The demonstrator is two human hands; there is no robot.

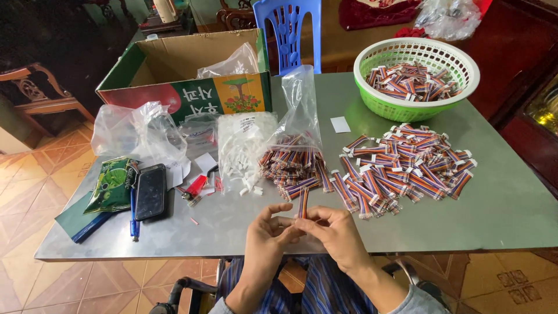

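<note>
- Left hand (268, 231) and right hand (333, 229) meet over the counter (500, 203) edge
- Both hands' fingers pinch one cable (303, 203), upright, long axis pointing away
- Cable pile (407, 166) lies beyond, nearer the right hand

Soft, even daylight, sharp focus across the grey table (500, 203), faint sheen on its metal top, glare on clear plastic bags (139, 131), dim murky corners, slight wide-angle bending at edges
</note>
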